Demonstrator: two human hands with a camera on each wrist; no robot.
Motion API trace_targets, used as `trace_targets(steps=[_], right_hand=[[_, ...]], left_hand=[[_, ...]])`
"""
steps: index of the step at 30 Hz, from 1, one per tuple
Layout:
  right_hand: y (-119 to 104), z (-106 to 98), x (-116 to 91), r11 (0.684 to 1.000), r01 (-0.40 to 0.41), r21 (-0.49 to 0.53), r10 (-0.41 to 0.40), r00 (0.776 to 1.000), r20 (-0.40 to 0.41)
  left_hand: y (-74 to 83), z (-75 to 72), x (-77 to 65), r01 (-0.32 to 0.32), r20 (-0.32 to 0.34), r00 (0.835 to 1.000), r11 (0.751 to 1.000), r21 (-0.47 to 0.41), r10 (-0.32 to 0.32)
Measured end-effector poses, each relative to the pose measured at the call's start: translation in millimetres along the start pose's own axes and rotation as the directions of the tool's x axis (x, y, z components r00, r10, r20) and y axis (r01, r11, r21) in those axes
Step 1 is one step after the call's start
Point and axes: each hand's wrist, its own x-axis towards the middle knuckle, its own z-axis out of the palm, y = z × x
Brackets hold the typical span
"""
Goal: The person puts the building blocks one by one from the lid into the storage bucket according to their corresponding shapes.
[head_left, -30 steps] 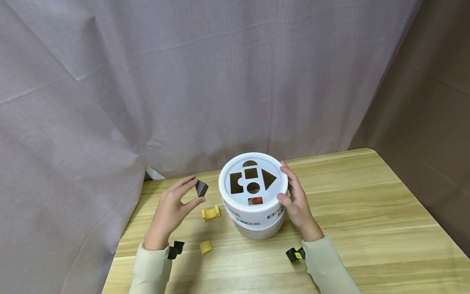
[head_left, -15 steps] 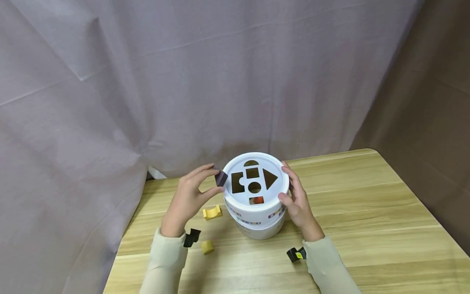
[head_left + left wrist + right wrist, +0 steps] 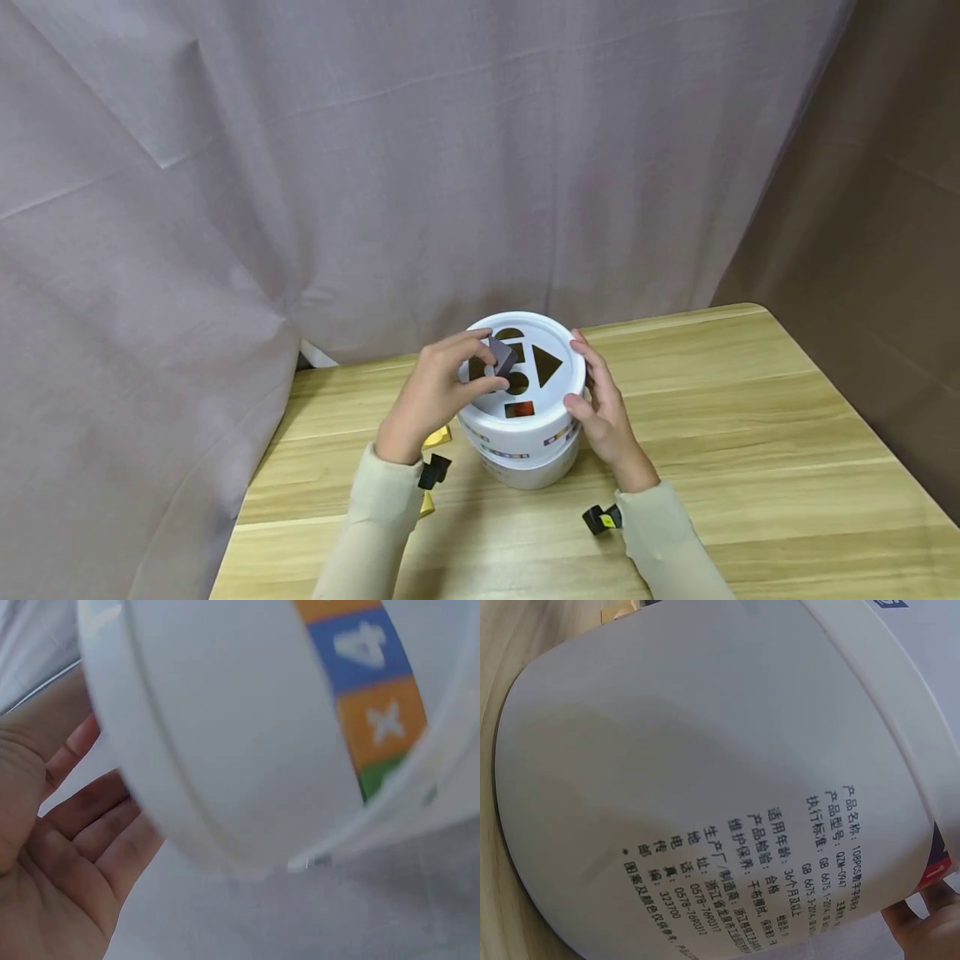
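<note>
My left hand (image 3: 442,375) pinches a dark purple block (image 3: 504,356) with angled faces between thumb and fingers. It holds the block over the white lid (image 3: 553,402) of a bucket (image 3: 528,477), overlapping the left and middle cutouts in the head view. The lid has several shaped holes, among them a triangle, a circle and a half circle; red shows through the front slot. My right hand (image 3: 609,421) grips the lid's right rim, thumb in front and fingers behind. In the left wrist view, the bucket's wall (image 3: 240,712) hides the left fingertips and the block.
Two yellow blocks lie on the wooden table (image 3: 750,433) left of the bucket: a curved-cut one (image 3: 437,437) and a smaller one (image 3: 427,505), both partly hidden by the left arm. A grey curtain (image 3: 450,167) hangs behind the table.
My left hand has carried the purple block rightward, from beside the bucket to above its lid. The right hand stays on the rim.
</note>
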Motion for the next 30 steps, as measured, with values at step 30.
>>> trace_targets(steps=[30], right_hand=[[-1, 10, -2, 0.999, 0.037, 0.000, -0.037, 0.999, -0.002]], left_hand=[[4.3, 34.7, 16.9, -0.018, 0.154, 0.988, 0.993, 0.121, -0.001]])
